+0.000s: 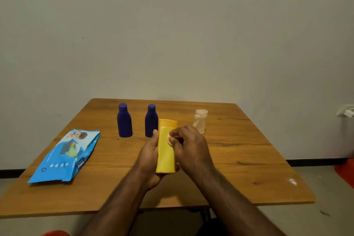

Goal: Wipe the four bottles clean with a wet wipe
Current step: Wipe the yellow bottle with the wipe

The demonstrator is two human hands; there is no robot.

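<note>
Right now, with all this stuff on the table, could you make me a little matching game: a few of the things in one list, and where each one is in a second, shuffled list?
Things:
1. yellow bottle
2. wipes pack
3. clear bottle
4. two blue bottles

Places:
A. standing side by side, towards the far edge
B. lying flat at the left of the table
C. held between both hands
D. standing alone, right of the hands

Pairs: 1-C, 2-B, 3-D, 4-A
</note>
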